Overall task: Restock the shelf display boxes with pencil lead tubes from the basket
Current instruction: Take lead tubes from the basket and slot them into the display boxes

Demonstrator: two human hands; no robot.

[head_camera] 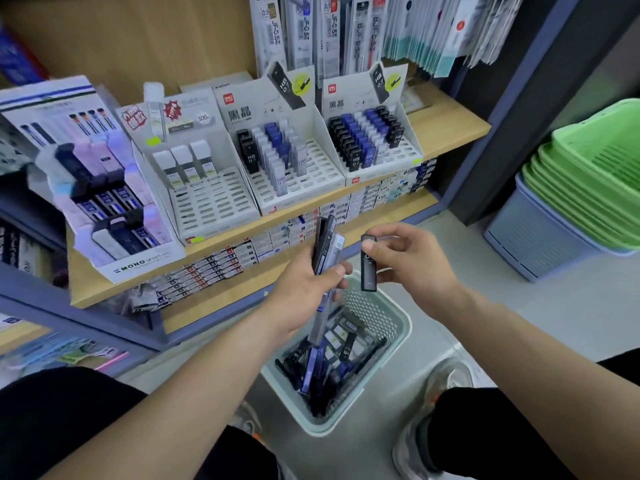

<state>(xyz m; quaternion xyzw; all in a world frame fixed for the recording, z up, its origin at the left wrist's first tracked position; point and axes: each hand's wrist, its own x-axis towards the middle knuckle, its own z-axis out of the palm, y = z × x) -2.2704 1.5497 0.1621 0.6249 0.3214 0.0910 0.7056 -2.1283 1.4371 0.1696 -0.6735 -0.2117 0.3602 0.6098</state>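
Both hands hold pencil lead tubes over the basket, short of the shelf boxes.

Directly below the two grips, the pale mesh basket (381, 306) sits on the floor with loose tubes (346, 351) lying in its bottom. Above it, the left hand (304, 289) has fingers curled round an upright bundle of tubes (325, 244). Just to the right of that bundle, the right hand (415, 261) pinches a single black tube (368, 265) upright between thumb and fingertips. Beyond both grips, on the wooden shelf (450, 123), stand the middle display box (311, 168), partly filled, and the fuller right display box (381, 173).
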